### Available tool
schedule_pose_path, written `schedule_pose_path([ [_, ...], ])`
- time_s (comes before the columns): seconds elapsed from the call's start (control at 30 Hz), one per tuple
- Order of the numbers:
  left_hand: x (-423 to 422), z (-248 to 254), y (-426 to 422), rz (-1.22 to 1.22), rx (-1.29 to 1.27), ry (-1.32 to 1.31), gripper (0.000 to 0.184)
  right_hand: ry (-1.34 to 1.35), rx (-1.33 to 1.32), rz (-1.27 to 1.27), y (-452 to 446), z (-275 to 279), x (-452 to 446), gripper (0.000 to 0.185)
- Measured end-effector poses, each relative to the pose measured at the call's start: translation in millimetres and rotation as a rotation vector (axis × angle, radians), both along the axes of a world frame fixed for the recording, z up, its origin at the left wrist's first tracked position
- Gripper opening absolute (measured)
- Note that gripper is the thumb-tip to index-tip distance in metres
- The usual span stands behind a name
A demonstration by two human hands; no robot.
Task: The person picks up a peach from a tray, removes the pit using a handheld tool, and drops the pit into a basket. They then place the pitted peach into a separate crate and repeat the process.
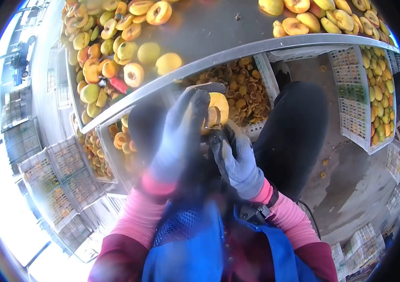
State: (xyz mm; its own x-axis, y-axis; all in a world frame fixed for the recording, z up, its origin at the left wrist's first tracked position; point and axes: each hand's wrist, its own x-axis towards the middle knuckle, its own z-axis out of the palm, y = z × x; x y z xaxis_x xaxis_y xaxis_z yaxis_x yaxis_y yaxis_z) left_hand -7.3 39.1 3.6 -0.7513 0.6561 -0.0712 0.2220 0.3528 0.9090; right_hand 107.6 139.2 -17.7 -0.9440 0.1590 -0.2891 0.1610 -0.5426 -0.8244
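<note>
My left hand (181, 117), in a grey-and-black work glove, is closed around a yellow peach half (219, 104) above my lap. Gloved the same way, my right hand (238, 162) is closed just below and to the right of the fruit. From its fingers a small curved metal pitting tool (215, 123) reaches up against the cut face of the peach. Most of the tool's handle is hidden by the fingers. Just beyond both hands runs the metal rim of a work table (209, 29) with many peaches on it.
Beneath the table, a crate (266, 77) holds scooped-out peach pieces. Another crate of fruit (107, 150) stands left of my legs. A white crate of whole peaches (350, 101) is at right. A red-handled object (119, 85) lies among the fruit. Stacked crates (61, 178) stand at left.
</note>
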Motion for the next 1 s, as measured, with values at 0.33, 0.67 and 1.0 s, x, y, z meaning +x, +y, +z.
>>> schedule_pose_path([
  [0.33,23.7,-1.3,-17.7,0.096,0.142,0.103,0.02,0.052,0.148,0.056,-26.8,-7.3,18.6,0.039],
  [0.67,29.4,13.3,-36.2,0.125,0.131,-0.176,0.027,-0.203,-0.805,0.47,-14.8,8.8,19.8,0.04],
  [1.0,50.5,-14.8,-67.3,0.344,-0.034,0.412,0.032,0.122,-1.764,0.622,-25.7,-11.3,8.9,0.053],
])
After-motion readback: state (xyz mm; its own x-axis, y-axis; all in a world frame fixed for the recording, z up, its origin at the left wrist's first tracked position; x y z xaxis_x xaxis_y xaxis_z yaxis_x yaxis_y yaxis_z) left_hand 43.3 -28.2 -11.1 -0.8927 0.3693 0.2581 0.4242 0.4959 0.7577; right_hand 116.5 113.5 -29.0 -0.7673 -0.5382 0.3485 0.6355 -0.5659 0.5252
